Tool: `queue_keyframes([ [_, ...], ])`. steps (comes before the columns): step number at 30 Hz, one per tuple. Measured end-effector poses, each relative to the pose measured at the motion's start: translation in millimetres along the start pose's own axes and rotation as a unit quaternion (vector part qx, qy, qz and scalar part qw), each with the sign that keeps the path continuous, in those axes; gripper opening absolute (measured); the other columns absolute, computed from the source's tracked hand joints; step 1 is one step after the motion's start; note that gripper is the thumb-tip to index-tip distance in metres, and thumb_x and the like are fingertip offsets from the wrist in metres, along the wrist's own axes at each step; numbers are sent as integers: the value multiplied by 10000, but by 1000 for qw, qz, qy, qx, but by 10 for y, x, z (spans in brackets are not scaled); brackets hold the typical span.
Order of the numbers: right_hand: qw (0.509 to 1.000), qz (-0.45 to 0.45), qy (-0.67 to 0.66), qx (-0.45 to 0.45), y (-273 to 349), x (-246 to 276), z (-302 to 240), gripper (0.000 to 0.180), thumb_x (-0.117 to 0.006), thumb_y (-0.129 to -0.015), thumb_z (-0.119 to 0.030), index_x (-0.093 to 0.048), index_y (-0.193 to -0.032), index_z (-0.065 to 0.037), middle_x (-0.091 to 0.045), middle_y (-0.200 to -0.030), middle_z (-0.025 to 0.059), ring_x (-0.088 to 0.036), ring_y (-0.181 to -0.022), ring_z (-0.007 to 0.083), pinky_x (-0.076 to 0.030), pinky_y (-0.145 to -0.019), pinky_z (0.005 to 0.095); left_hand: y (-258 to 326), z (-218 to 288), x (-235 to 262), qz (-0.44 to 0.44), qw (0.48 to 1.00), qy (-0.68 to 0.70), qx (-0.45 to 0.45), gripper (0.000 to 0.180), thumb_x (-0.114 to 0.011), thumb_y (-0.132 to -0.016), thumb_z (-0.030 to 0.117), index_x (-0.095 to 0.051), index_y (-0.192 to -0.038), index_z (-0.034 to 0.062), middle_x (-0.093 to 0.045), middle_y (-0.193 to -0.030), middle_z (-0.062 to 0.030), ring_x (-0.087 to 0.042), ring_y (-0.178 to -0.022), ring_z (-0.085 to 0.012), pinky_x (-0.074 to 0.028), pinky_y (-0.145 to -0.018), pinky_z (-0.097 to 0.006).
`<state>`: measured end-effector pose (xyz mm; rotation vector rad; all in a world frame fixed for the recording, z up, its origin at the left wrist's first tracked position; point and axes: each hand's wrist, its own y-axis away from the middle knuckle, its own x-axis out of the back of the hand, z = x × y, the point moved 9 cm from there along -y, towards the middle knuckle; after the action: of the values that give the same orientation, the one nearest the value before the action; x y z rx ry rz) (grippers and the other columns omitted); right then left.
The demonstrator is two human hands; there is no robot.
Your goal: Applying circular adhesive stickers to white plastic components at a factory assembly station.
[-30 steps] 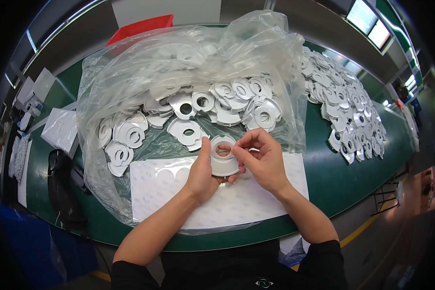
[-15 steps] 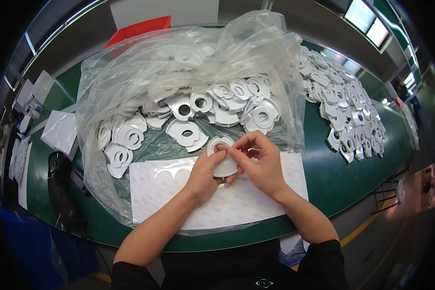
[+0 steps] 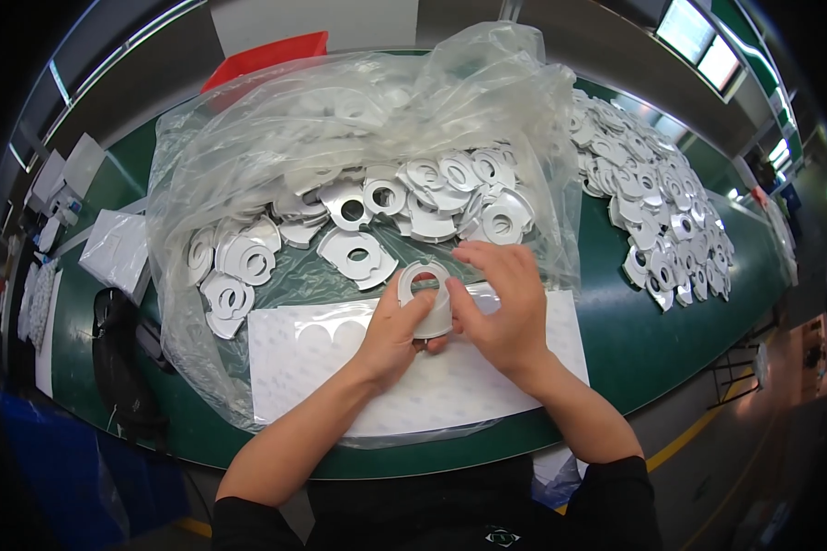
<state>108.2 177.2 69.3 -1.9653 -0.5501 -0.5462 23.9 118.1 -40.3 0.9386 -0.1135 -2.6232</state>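
A flat silver-white metal plate with a round hole (image 3: 438, 321) is gripped in my left hand (image 3: 388, 335), the thumb across its face and fingers beneath. At its right edge is my right hand (image 3: 508, 312), fingers spread and the thumb close against the plate; whether it touches cannot be made out. Below both hands lies a white sheet (image 3: 340, 390) with rounded cut-outs near its upper left. Similar metal plates (image 3: 356, 255) lie heaped just beyond, inside a large clear plastic bag (image 3: 248, 138).
A second heap of metal plates (image 3: 662, 202) covers the green table (image 3: 616, 340) at the right. Behind the bag stands a red bin (image 3: 266, 60). To the left are a plastic-wrapped white box (image 3: 115, 248) and a black pouch-like object (image 3: 119, 358).
My right hand's fingers have opened out from a pinch at the plate's face and shifted slightly right. The left hand keeps its hold, with the plate's hole now more exposed.
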Motion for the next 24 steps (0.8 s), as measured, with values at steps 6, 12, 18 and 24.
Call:
queue_keyframes([
  [6, 843, -148, -391, -339, 268, -426, 495, 227, -615, -812, -75, -656, -993, 55, -633, -727, 72, -586, -574, 74, -432, -505, 217, -12, -35, -87, -54, 998, -40, -3, 296, -416, -955, 199, -356, -1216, 73, -566, -903, -99, -581, -737, -149, -413, -525, -232],
  [12, 850, -136, -378, -341, 241, -398, 484, 211, -599, -811, -71, -654, -948, 80, -617, -671, 57, -578, -489, 84, -399, -422, 201, -4, -39, -127, -75, 996, -45, -4, 328, -406, -963, 210, -330, -1253, 76, -567, -906, -107, -580, -725, -148, -414, -527, -230],
  [18, 852, -119, -368, -352, 250, -386, 509, 152, -615, -794, -79, -633, -808, 71, -614, -647, 67, -574, -477, 79, -384, -397, 191, 7, -70, -150, -86, 994, -73, 0, 371, -403, -966, 220, -283, -1295, 97, -575, -896, -103, -558, -698, -133, -395, -530, -218],
  [24, 909, -113, -261, -304, 229, -329, 590, 192, -684, -772, -153, -603, -699, 5, -619, -644, 41, -540, -479, 76, -383, -444, 232, 28, -61, -197, -94, 989, -118, 5, 482, -364, -969, 351, -210, -1361, 116, -581, -902, -102, -565, -706, -133, -378, -526, -216],
])
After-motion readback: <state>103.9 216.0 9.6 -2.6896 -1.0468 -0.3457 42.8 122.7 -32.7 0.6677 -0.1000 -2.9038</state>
